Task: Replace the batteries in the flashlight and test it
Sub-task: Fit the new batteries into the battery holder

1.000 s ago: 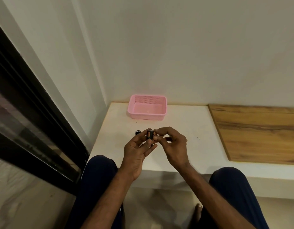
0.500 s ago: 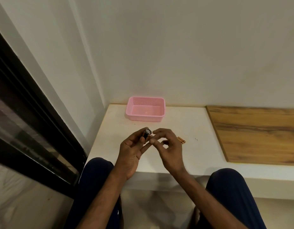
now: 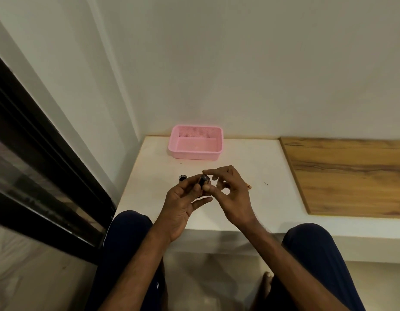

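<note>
The white tabletop (image 3: 250,167) is occupying the corner of the room, with a wood-grain panel (image 3: 351,176) lying along its right part. A pink perforated basket (image 3: 195,142) is sitting at the back of the tabletop, against the wall, well apart from both hands.

The left hand (image 3: 183,203) is hovering above the front part of the tabletop. Its grip is closing around the black flashlight body (image 3: 202,181), thumb on one side and fingers on the other, with the round open end tilting up and away from the person.

The right hand (image 3: 230,194) is hanging just beside the left hand. Its grip is partly open, with the fingers curling loosely. The index finger is reaching over the flashlight's open end; whether it is touching that end, and whether this grip is holding anything, cannot be told.

A small black cap (image 3: 182,178) is lying on the tabletop just left of the flashlight body. An orange-tipped battery (image 3: 248,186) is showing from behind the right hand, on the tabletop.
</note>
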